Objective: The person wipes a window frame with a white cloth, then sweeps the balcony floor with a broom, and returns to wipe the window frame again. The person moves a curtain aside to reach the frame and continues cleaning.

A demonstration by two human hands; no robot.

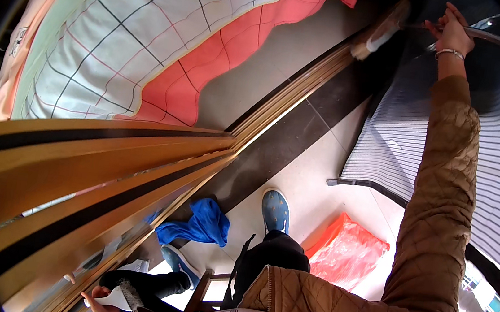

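At the upper right, my right hand [454, 34] is raised at the end of my stretched arm, its fingers around a thin, shiny rod [494, 36]. Left of it is a blurred, brush-like thing [379, 38] with a pale tip; whether the rod joins it I cannot tell. Low on the left, my left hand [105, 309] holds a smooth white piece [116, 299] between thumb and fingers, close to the sliding door [101, 184]. What the white piece is cannot be made out. A dark glossy surface [428, 75] lies behind the right hand.
Floor tracks [296, 87] run diagonally past the wooden-framed door. A blue cloth [199, 224] and a red plastic bag [347, 257] lie on the floor near my shoes [276, 210]. Beyond the tracks hangs a checked cloth [152, 36] with a red border. Striped sheeting [386, 149] spreads at right.
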